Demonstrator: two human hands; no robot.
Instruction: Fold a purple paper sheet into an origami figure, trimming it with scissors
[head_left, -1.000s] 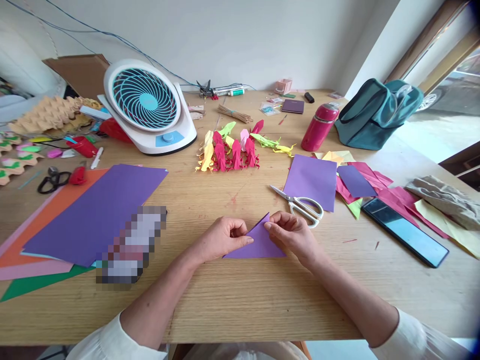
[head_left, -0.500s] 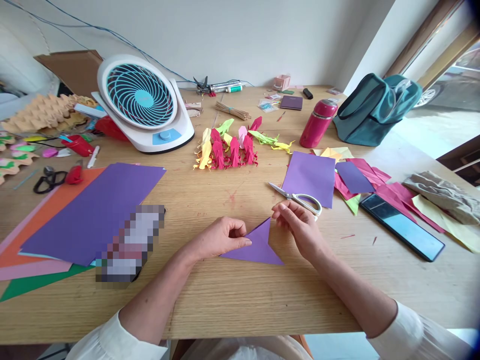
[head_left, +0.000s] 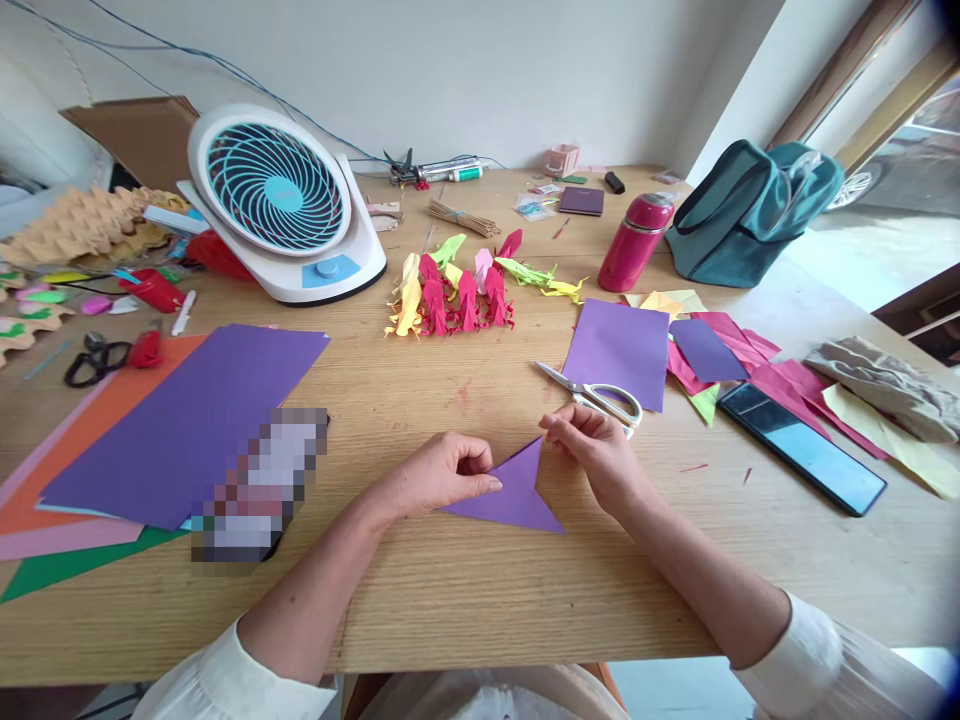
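A purple paper folded into a triangle [head_left: 517,497] lies on the wooden table [head_left: 480,590] in front of me. My left hand [head_left: 439,472] presses its left edge down, fingers curled and the forefinger pinned on the paper. My right hand [head_left: 594,452] hovers just right of the triangle's top tip, fingers loosely curled, holding nothing I can see. White-handled scissors [head_left: 600,396] lie right behind my right hand.
Large purple, orange, pink and green sheets [head_left: 172,425] lie at the left. A fan [head_left: 281,205] stands behind. Folded paper figures [head_left: 457,290], a purple sheet [head_left: 619,352], a red bottle [head_left: 634,255], a teal bag [head_left: 746,215], a phone [head_left: 802,445] and paper scraps fill the right.
My right hand has let go of the triangle's top corner and drawn a little to the right. The left hand keeps the paper pinned.
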